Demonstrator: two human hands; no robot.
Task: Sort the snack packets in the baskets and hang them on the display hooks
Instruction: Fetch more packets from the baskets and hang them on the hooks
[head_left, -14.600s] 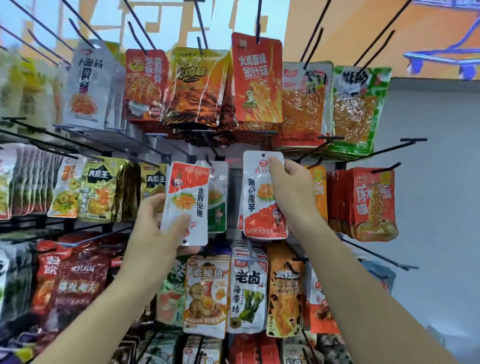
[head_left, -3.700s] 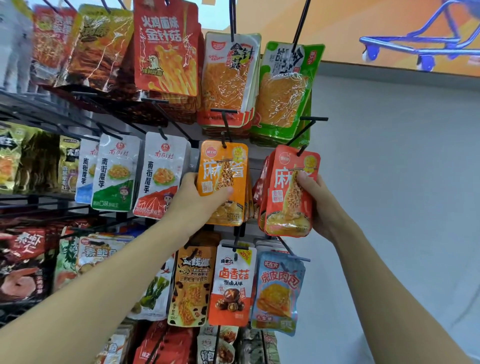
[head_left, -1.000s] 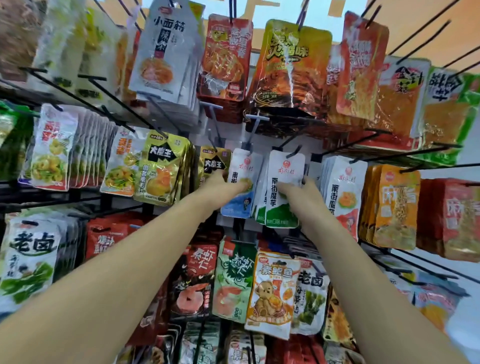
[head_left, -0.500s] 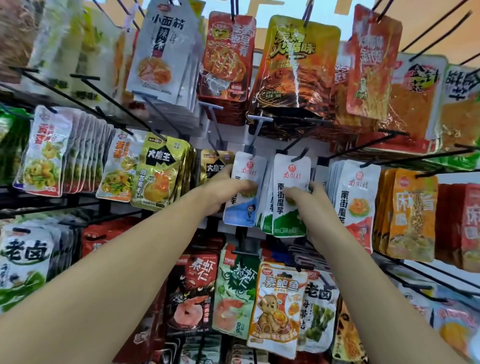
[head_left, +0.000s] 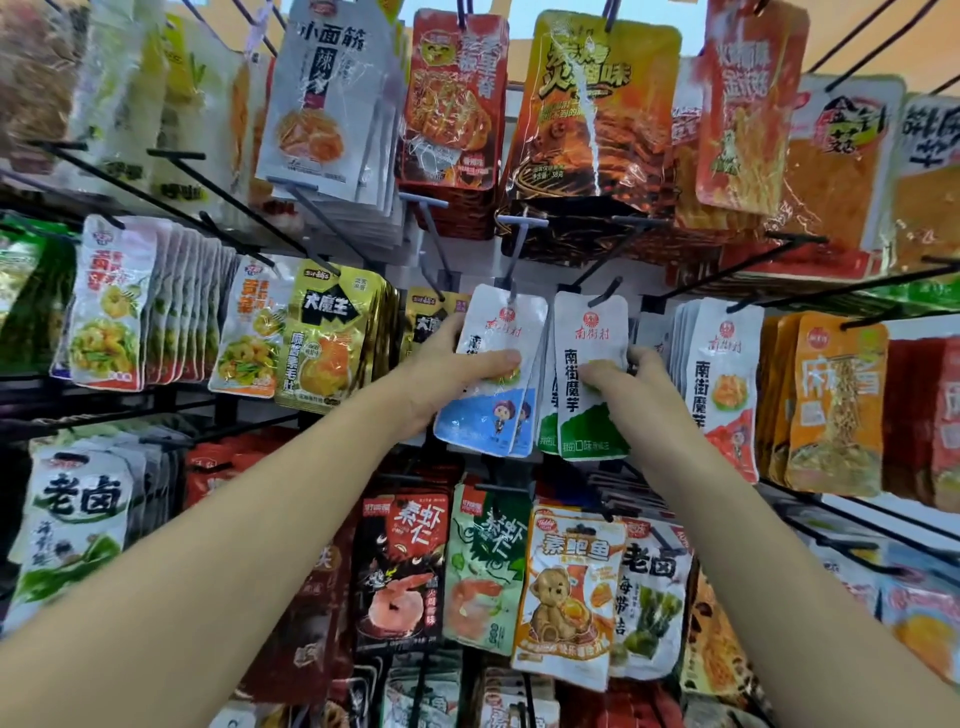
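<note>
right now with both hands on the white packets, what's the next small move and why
Probably ease both stacks back and let go: the left hand grips the blue-bottomed packets, the right hand the green-bottomed packets, and both already hang on hooks.

Glossy, smooth plastic film is seen on the blue-bottomed packet (head_left: 483, 415) and the green-bottomed packet (head_left: 589, 410). The orange packet (head_left: 592, 104) above is caught crinkled and glaring (foil-like). The hooks (head_left: 171, 154) are shown as matt black metal wire.
</note>
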